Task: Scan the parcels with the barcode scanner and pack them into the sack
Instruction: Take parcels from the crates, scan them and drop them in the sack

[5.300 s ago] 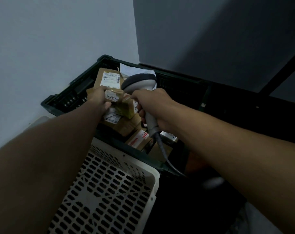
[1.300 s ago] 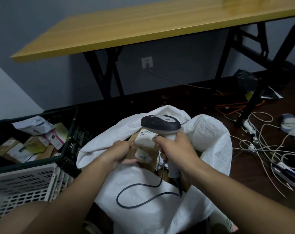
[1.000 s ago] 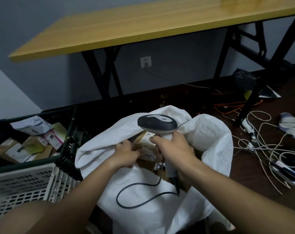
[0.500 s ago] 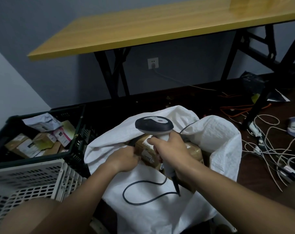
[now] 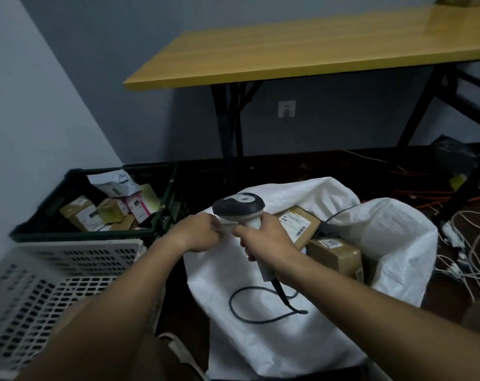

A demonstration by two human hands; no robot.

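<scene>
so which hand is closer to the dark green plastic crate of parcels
Left. The left hand hovers just right of the dark green plastic crate; the right hand, gripping the grey barcode scanner, is farther right.

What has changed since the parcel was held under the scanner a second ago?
The left hand has let the parcel go into the white sack and drawn back to the sack's rim. The right hand still grips the barcode scanner. The black crate of parcels stayed put.
</scene>
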